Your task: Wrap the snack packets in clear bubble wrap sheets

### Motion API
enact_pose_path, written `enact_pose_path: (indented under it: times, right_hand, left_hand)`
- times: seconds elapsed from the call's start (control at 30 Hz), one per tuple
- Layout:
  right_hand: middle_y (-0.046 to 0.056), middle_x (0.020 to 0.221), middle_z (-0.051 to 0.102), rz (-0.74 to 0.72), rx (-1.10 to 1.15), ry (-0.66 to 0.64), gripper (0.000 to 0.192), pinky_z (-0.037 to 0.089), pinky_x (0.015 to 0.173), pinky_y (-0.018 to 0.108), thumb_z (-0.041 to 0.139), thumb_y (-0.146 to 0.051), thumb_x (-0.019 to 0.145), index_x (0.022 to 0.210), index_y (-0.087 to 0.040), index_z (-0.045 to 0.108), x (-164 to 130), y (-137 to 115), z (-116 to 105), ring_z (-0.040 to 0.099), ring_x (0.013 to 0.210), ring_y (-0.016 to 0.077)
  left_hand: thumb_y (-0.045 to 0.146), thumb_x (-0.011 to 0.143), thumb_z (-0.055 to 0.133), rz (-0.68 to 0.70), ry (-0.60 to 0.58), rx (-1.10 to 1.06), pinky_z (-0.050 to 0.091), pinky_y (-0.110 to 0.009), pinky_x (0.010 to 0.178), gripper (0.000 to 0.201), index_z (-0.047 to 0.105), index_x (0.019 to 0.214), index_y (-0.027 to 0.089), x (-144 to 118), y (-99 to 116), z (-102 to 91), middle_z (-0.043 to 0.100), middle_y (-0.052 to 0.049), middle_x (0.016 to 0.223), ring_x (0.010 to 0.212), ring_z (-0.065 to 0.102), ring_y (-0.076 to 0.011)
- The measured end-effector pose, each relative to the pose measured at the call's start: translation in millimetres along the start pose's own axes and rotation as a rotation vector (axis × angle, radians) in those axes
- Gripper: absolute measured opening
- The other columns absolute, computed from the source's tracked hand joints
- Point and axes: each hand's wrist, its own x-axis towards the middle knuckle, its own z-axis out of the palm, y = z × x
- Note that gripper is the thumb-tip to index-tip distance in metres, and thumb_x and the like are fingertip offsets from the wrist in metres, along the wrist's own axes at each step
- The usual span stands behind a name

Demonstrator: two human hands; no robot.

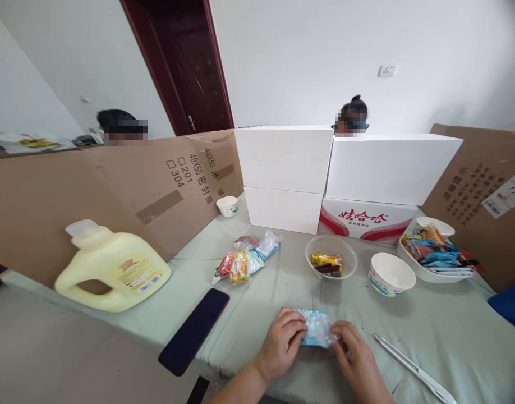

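Note:
Near the table's front edge, a small blue-and-clear plastic packet [317, 327] is stretched between my two hands. My left hand [284, 339] pinches its left end, fingers curled over it. At the other end, my right hand [353, 350] grips the crinkled clear edge between thumb and fingers. What is inside the packet I cannot make out. Beyond the hands lies a pile of wrapped snack packets [245, 259]. A clear plastic bowl [349, 264] with yellow and brown packets stands past the packet, and a white paper bowl [391, 270] is to its right.
A dark phone [194, 331] lies at left, behind it a yellow jug [114, 269] on its side. A white utility knife [413, 367] lies right. A white tray [434, 275] holds several packets. White boxes [286, 160] and cardboard [156, 191] wall the back. Two people sit beyond.

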Motion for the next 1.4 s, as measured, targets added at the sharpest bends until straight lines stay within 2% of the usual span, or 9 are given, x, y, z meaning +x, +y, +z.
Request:
enact_pose_path:
  times: [0.27, 0.4, 0.53, 0.7, 0.9, 1.03, 1.13, 1.27, 1.4]
  right_hand:
    - [0.013, 0.129, 0.055, 0.048, -0.023, 0.131, 0.059, 0.056, 0.081, 0.034, 0.063, -0.036, 0.082, 0.135, -0.022, 0.044, -6.0, -12.7, -1.5, 0.062, 0.104, 0.0223]
    - [0.010, 0.098, 0.069, 0.076, 0.050, 0.122, 0.030, 0.056, 0.079, 0.034, 0.046, -0.041, 0.092, 0.101, -0.021, 0.067, 0.4, -5.8, -2.2, 0.067, 0.090, 0.0215]
    - [0.010, 0.087, 0.071, 0.257, 0.114, 0.252, 0.043, 0.056, 0.069, 0.034, 0.048, -0.057, 0.087, 0.091, -0.020, 0.070, -7.0, 14.7, -20.7, 0.068, 0.076, 0.0224]
    - [0.010, 0.096, 0.072, 0.490, 0.037, 0.326, 0.053, 0.056, 0.075, 0.035, 0.058, -0.065, 0.074, 0.097, -0.019, 0.069, -24.9, 34.7, -50.1, 0.068, 0.084, 0.0250]
    - [0.011, 0.100, 0.067, 0.263, -0.256, 0.607, 0.046, 0.053, 0.076, 0.038, 0.060, -0.056, 0.078, 0.105, -0.018, 0.062, -43.5, 13.2, -63.0, 0.064, 0.084, 0.0233]
    - [0.004, 0.082, 0.068, -0.189, -0.174, 0.229, 0.009, 0.052, 0.071, 0.031, 0.057, -0.026, 0.087, 0.094, -0.024, 0.062, -44.4, -26.3, -56.1, 0.065, 0.078, 0.0186]
    - [0.003, 0.085, 0.069, -0.222, -0.140, -0.051, 0.015, 0.053, 0.073, 0.030, 0.050, -0.023, 0.092, 0.097, -0.025, 0.063, -32.5, -36.9, -48.2, 0.066, 0.081, 0.0177]
    - [0.008, 0.106, 0.069, -0.095, -0.310, 0.073, 0.025, 0.048, 0.092, 0.040, 0.043, -0.031, 0.095, 0.108, -0.023, 0.063, -12.3, -11.8, -42.4, 0.062, 0.106, 0.0227]
    - [0.010, 0.114, 0.067, 0.009, -0.521, 0.067, 0.036, 0.042, 0.095, 0.049, 0.040, -0.040, 0.097, 0.117, -0.019, 0.061, -1.6, 16.5, -44.6, 0.059, 0.111, 0.0276]
  left_hand:
    - [0.012, 0.089, 0.054, 0.020, -0.071, -0.005, 0.048, -0.043, 0.096, 0.033, 0.054, 0.121, 0.019, -0.9, -3.1, 0.9, 0.061, -0.013, 0.123, 0.114, 0.054, -0.0242]
    - [0.013, 0.090, 0.051, 0.023, -0.045, -0.016, 0.050, -0.040, 0.091, 0.030, 0.059, 0.118, 0.020, -1.7, -7.2, 1.4, 0.067, -0.010, 0.109, 0.104, 0.059, -0.0226]
    - [0.020, 0.092, 0.049, -0.257, 0.172, -0.090, 0.053, -0.031, 0.075, 0.015, 0.063, 0.092, 0.018, -8.4, -13.9, 0.5, 0.066, -0.007, 0.086, 0.083, 0.063, -0.0184]
    - [0.020, 0.082, 0.053, -0.554, 0.292, -0.119, 0.054, -0.028, 0.065, 0.027, 0.054, 0.108, 0.017, -17.2, -20.9, -0.9, 0.063, -0.001, 0.077, 0.067, 0.063, -0.0155]
    - [0.010, 0.081, 0.048, -0.081, 0.186, 0.158, 0.052, -0.033, 0.075, 0.024, 0.059, 0.100, 0.020, -15.4, 10.9, -17.5, 0.063, -0.008, 0.092, 0.084, 0.062, -0.0191]
    - [0.011, 0.082, 0.049, 0.210, -0.234, 0.032, 0.051, -0.028, 0.065, 0.016, 0.059, 0.092, 0.019, 0.3, 37.5, -17.5, 0.063, -0.004, 0.074, 0.066, 0.059, -0.0162]
    - [0.015, 0.086, 0.049, 0.173, -0.340, 0.158, 0.053, -0.036, 0.082, 0.017, 0.061, 0.097, 0.019, 15.2, 36.6, -7.3, 0.068, -0.009, 0.094, 0.090, 0.064, -0.0217]
    - [0.018, 0.088, 0.055, 0.035, -0.294, 0.383, 0.038, -0.055, 0.105, 0.031, 0.057, 0.119, 0.019, 27.3, 15.3, 5.1, 0.058, -0.012, 0.128, 0.129, 0.046, -0.0309]
    - [0.018, 0.088, 0.057, 0.024, -0.335, 0.416, 0.030, -0.060, 0.108, 0.042, 0.050, 0.129, 0.020, 28.3, 3.4, 13.3, 0.063, -0.010, 0.120, 0.127, 0.048, -0.0303]
